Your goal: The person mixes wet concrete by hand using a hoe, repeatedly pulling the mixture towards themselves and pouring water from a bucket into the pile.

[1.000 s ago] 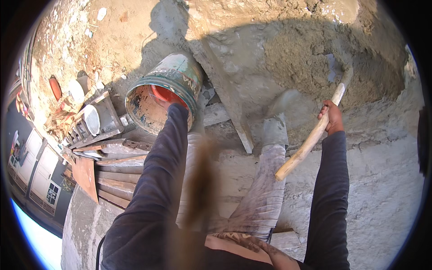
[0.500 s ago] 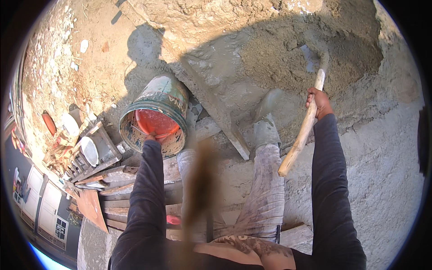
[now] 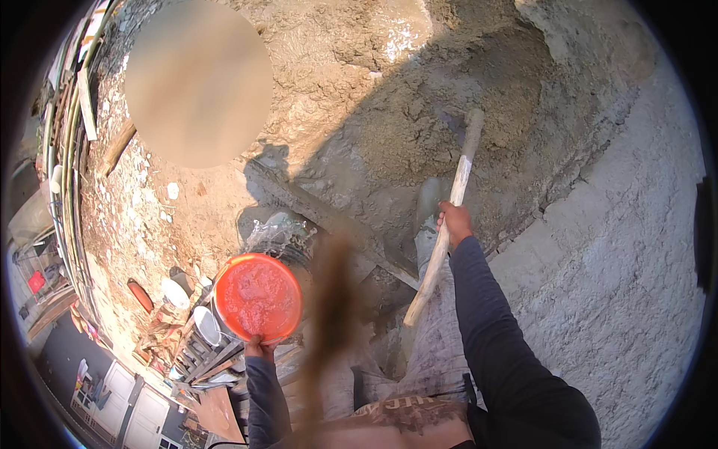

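Orange bucket (image 3: 297, 292) of churning water (image 3: 258, 295), near left, rim gripped by your left hand (image 3: 258, 347); your right hand (image 3: 457, 222) clasps a wooden handle (image 3: 432, 277). Likely the water-carrying step; the next move calls for level steadiness.

The left grip (image 3: 259, 349) is holding one orange bucket (image 3: 259, 293), the right grip (image 3: 456, 220) one wooden handle (image 3: 435, 271); two white round things (image 3: 207, 326) are lying left of both.

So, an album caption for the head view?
Left hand holds a red bucket of water; right hand grips a wooden handle by the mud.
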Tool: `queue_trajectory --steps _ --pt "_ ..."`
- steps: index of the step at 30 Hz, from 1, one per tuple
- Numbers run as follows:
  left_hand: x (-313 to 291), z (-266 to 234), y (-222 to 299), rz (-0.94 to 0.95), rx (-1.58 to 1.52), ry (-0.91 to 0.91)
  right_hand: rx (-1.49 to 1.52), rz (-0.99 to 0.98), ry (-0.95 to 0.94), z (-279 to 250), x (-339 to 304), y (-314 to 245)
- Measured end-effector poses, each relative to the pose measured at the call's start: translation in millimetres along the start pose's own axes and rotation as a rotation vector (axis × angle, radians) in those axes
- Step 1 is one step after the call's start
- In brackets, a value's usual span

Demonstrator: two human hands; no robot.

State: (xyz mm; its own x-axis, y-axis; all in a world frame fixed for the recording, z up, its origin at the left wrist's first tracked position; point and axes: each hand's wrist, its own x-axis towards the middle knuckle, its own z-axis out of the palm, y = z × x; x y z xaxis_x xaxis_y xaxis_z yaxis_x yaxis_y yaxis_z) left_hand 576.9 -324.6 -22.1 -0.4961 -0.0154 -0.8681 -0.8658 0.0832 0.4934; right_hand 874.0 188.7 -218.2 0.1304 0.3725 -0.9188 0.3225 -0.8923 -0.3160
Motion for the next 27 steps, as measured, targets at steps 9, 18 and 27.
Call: queue_trajectory --steps 9,18,27 --pt "39 243 -25 0.070 0.338 -0.201 0.536 0.123 -0.006 -81 30 32" --pt "134 505 -130 0.147 0.611 -0.193 0.497 0.219 -0.038 -128 44 6" --pt "167 664 -155 0.527 1.926 -0.002 0.511 0.274 -0.039 -119 48 -2"
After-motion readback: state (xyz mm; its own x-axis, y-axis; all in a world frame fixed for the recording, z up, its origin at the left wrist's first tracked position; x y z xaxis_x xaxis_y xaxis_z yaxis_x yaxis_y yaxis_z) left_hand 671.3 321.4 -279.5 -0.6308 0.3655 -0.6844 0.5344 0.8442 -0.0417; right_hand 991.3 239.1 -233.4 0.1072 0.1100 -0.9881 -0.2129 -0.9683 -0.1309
